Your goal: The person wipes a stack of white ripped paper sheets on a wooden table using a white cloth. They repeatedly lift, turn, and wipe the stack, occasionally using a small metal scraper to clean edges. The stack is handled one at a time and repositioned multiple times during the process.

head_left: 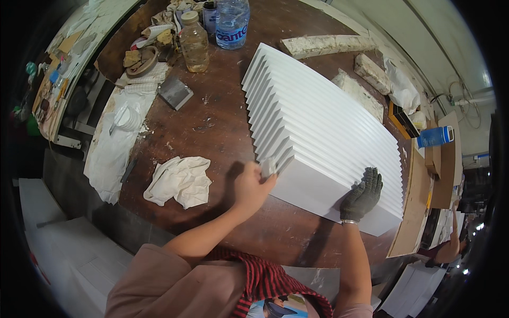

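Note:
A large white block with a ridged, corrugated top (pixel 328 127) lies at an angle on the brown table. My bare left hand (pixel 251 186) is at its near left corner, fingers closed around a small pale, folded-looking piece (pixel 269 167). That piece touches the zigzag end of the ridges; its exact kind is unclear. My right hand (pixel 362 195), in a dark grey knitted glove, rests flat on the block's near edge with the fingers stretched out over the ridges. To the left of my left hand lies a crumpled white cloth (pixel 179 182).
On the table (pixel 222 116) stand a clear plastic bottle (pixel 231 26), a jar of yellowish liquid (pixel 194 45) and a grey block (pixel 175 94). Plaster-crusted pieces (pixel 328 45) lie beyond the white block. A blue container (pixel 435 137) is at the right; another person's arm (pixel 450 246) shows far right.

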The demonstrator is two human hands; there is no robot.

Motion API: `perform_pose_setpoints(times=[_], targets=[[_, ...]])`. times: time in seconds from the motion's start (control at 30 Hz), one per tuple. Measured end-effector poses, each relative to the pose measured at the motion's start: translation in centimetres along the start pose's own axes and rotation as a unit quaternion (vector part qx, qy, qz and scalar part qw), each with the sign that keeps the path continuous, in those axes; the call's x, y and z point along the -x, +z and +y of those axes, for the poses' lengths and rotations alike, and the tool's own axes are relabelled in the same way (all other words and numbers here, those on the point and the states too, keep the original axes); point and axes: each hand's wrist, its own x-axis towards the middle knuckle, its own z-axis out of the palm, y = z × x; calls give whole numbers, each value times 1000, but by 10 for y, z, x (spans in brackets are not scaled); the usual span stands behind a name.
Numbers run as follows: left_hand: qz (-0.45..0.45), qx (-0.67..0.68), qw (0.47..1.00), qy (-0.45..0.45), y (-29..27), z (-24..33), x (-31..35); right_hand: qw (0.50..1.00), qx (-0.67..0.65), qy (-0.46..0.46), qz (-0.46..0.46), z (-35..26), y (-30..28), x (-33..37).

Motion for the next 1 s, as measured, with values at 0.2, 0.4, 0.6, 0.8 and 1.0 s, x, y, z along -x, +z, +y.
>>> perform_pose_setpoints(times=[0.2,0.4,0.6,0.8,1.0], targets=[[57,116,986,103,18,-12,-34,1000,17,-7,-4,-3,-3,0],[41,94,995,-12,9,-18,-25,1000,16,3,-11,0,1,-1],[67,162,980,90,18,-9,-66,1000,20,5,-9,1,2,3],[35,67,997,-1,-1,-17,-50,994,-76,82,-7,0,6,2],[62,156,982,83,13,-3,-89,999,-22,42,-9,-2,4,4]])
